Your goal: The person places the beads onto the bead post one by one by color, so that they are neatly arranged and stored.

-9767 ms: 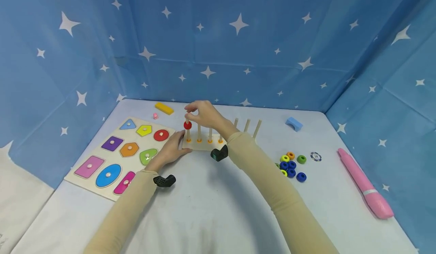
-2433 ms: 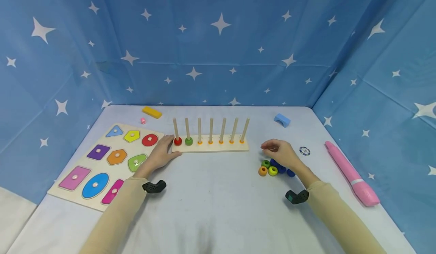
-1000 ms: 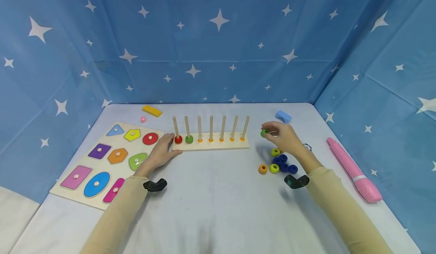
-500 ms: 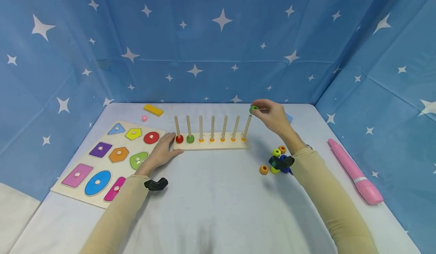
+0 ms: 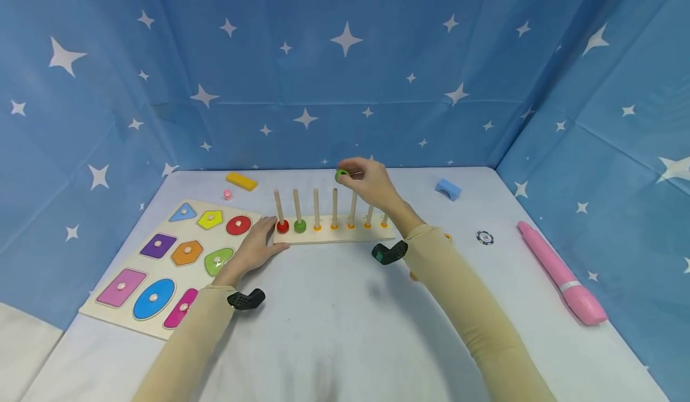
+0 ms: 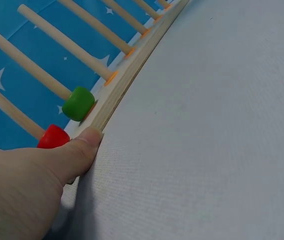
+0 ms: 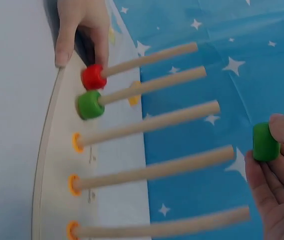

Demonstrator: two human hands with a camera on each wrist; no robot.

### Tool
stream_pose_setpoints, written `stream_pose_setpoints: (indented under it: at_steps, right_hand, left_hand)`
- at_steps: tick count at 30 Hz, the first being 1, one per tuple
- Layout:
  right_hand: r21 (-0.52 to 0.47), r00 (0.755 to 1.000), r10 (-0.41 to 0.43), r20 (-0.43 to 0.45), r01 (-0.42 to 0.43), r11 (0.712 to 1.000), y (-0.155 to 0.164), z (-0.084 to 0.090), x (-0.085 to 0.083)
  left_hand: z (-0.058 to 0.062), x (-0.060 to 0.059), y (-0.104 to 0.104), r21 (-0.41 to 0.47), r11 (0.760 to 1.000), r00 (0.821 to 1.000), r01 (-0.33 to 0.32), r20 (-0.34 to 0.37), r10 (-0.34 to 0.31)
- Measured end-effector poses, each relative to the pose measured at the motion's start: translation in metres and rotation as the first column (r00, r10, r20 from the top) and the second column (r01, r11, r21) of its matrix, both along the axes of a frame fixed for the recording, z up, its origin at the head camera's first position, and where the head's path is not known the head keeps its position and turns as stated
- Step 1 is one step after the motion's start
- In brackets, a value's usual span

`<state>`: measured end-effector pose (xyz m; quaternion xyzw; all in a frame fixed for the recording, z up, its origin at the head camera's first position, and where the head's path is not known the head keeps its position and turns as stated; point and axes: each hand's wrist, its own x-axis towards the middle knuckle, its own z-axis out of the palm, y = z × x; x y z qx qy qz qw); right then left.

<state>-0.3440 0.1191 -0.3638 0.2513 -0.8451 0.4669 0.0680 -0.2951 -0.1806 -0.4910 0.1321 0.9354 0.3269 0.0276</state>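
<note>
A wooden peg rack [image 5: 334,235] with several upright pegs stands mid-table. Its leftmost peg carries a red bead [image 5: 283,227], the second peg a green bead [image 5: 299,226]. My right hand [image 5: 366,181] pinches another green bead [image 5: 341,175] in the air just above the tops of the middle pegs; the right wrist view shows that green bead [image 7: 266,142] between my fingertips, beyond the peg ends. My left hand [image 5: 257,247] rests at the rack's left end, thumb [image 6: 77,150] pressed against the base edge.
A shape puzzle board [image 5: 172,258] lies left. A yellow block [image 5: 241,181] and small pink piece [image 5: 227,195] sit at the back left, a blue arch block [image 5: 448,189] back right. A poker chip [image 5: 484,238] and pink pen [image 5: 560,279] lie right.
My right hand picked a green bead from the pile on the right and carried it up and left, from beside the rightmost peg to above the middle pegs. The left hand stayed put.
</note>
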Motion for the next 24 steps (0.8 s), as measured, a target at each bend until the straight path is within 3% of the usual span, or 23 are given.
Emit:
stream_pose_setpoints:
  at_steps: [6, 14, 24]
  right_hand:
    - [0.001, 0.997, 0.073, 0.035, -0.073, 0.997, -0.035, 0.002, -0.002]
    - [0.081, 0.985, 0.172, -0.018, -0.17, 0.982, -0.074, 0.004, -0.004]
    - [0.192, 0.978, 0.209, -0.013, -0.203, 0.96, -0.088, 0.002, -0.003]
  left_hand:
    - [0.0, -0.003, -0.002, -0.006, 1.0, 1.0, -0.001, -0.01, 0.001]
    - [-0.002, -0.005, -0.004, -0.016, 1.0, 1.0, -0.008, -0.005, 0.008]
    - [-0.003, -0.004, -0.004, -0.016, 1.0, 1.0, -0.006, 0.0, 0.006]
